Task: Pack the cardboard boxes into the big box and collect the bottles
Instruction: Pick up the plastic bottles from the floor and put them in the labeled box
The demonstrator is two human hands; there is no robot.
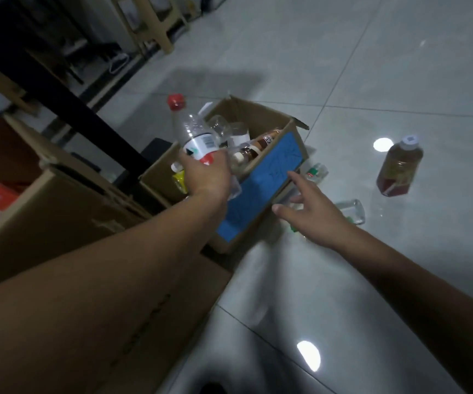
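My left hand (205,177) grips a clear plastic bottle with a red cap (194,129), held above an open cardboard box with a blue side panel (269,177). Several bottles lie inside that box. My right hand (312,209) is spread open over the floor, just right of the box, with nothing in it. Beyond its fingers lie a small clear bottle with a red-and-green label (316,173) and a clear empty bottle (353,210). A bottle of brown drink with a white cap (400,169) stands further right on the tiles.
A large cardboard box (59,211) stands at the left, with a red-and-white carton inside. A flat cardboard flap (172,302) lies under my left forearm. A black table leg (93,120) slants behind the bottle box. Beige stools stand at the far back.
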